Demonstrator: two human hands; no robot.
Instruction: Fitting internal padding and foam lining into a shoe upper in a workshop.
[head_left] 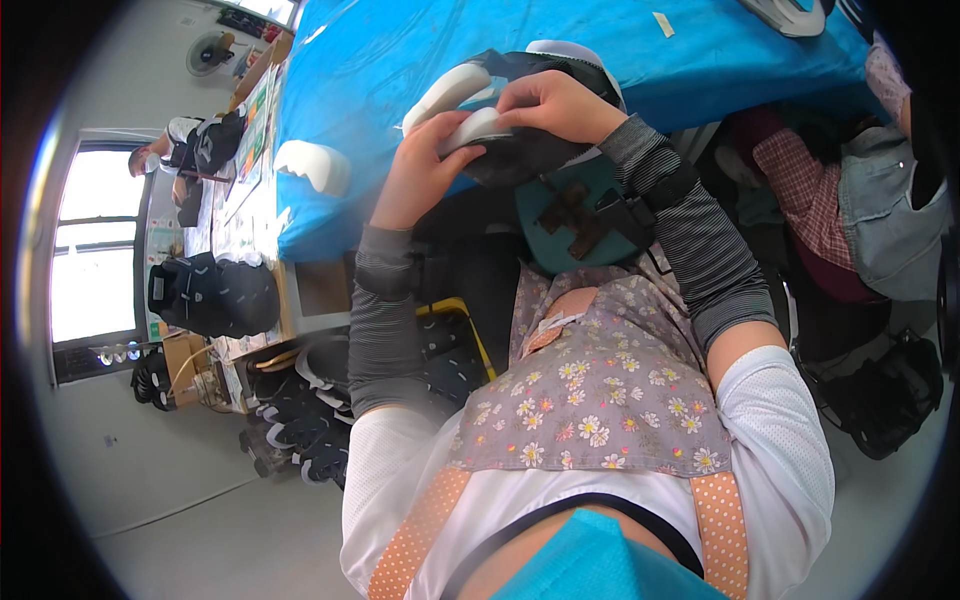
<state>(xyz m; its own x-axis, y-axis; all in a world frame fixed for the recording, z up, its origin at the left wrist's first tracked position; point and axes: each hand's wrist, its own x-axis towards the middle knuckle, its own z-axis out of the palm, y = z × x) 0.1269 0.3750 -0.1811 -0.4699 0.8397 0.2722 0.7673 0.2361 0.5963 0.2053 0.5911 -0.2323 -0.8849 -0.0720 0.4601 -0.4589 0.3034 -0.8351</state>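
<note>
Both hands are at a black, boot-like piece [515,160] with white curved parts, held over the near edge of the blue-covered table [390,60]. Thumb and fingers of my left hand [425,170] close around the rounded end of a white curved part [474,130]. Against that same white part, my right hand [565,108] pinches with bent fingers. Whatever lies between those fingertips is too small to make out. A second white curved part [450,92] stands just beyond my left fingers. To the left, a loose white molded piece [312,167] lies at the table's edge.
Below the table is a teal stool [560,235] with a brown cross-shaped object [580,220] on it. Black-and-white footwear [310,430] fills a rack at lower left. A co-worker [820,190] sits close on my right; another person [180,150] is near the window.
</note>
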